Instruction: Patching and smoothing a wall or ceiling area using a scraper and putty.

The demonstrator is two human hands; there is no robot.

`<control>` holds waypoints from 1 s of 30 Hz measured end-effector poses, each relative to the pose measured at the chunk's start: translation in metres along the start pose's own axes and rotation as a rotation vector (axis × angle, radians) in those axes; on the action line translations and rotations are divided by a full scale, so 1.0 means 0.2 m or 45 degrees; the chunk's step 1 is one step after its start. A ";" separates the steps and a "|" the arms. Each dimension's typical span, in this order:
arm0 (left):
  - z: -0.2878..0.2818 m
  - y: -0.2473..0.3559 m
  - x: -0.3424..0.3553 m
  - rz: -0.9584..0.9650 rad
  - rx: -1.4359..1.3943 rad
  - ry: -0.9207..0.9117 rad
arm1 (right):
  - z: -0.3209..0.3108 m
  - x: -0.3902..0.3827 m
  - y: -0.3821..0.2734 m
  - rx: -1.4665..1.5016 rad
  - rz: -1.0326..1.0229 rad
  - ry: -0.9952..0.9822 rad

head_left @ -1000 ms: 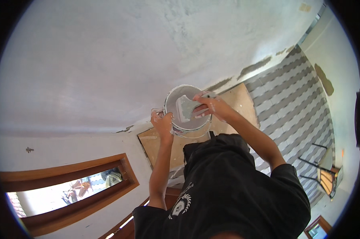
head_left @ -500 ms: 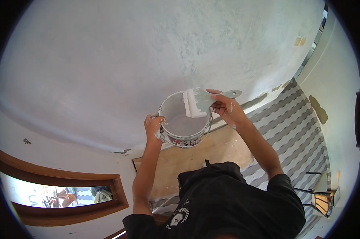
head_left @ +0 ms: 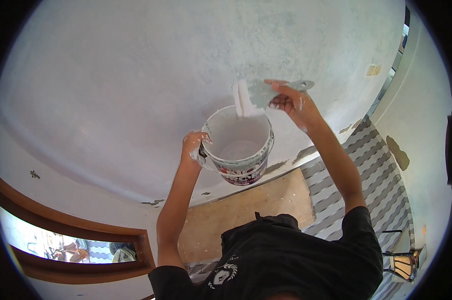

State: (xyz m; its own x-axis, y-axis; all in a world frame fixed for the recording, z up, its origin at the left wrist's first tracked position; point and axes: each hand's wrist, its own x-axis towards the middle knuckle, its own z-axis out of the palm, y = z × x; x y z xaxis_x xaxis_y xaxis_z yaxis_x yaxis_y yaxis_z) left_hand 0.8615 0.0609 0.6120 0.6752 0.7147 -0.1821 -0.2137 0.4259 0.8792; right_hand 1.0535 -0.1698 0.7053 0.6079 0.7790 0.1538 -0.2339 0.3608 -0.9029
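Observation:
My left hand (head_left: pixel 194 145) is closed on the left rim of a white plastic bucket (head_left: pixel 243 176), its thumb over the edge. Some whitish paste lies in the bottom of the bucket, and smears coat its rim. In my right hand (head_left: pixel 295 106) is a wide pale grey-green putty knife (head_left: pixel 258 93), gripped near its handle, which has a hole at the end. A thick band of white putty (head_left: pixel 242 100) lies along the blade, just above the bucket's far rim. White smears mark both hands. Behind them rises a patchy whitish wall (head_left: pixel 136 75).
Below the bucket, a paint-spotted board (head_left: pixel 266 202) lies on grey-and-white patterned tiles (head_left: pixel 333 182). A wood-framed opening (head_left: pixel 81 222) is at lower left. A black-framed chair (head_left: pixel 401 262) stands at lower right. The far wall carries a socket plate (head_left: pixel 373 70) at upper right.
My right hand has lifted the putty knife up and away from over the bucket's mouth toward the wall. The bucket has risen slightly and shows more of its outer side.

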 end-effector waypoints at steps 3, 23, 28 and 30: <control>-0.07 -0.04 0.09 -0.009 -0.019 -0.163 | 0.01 0.13 -0.03 0.055 -0.178 0.020; -0.12 -0.14 0.11 0.058 0.138 0.118 | 0.07 0.53 -0.16 -1.341 -1.796 0.286; -0.24 -0.22 0.11 0.075 0.054 0.101 | 0.03 0.56 0.06 -2.082 -1.699 0.033; -0.29 -0.28 0.14 0.159 0.112 0.060 | -0.07 0.53 0.26 -2.013 -1.639 -0.022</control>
State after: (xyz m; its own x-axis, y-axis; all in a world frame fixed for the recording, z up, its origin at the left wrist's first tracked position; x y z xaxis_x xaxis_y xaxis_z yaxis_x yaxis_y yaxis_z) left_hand 0.8515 0.0890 0.5317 0.6131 0.7851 -0.0879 -0.2295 0.2834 0.9311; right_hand 1.1167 -0.0769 0.6689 -0.1589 0.4967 0.8532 0.9730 -0.0676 0.2206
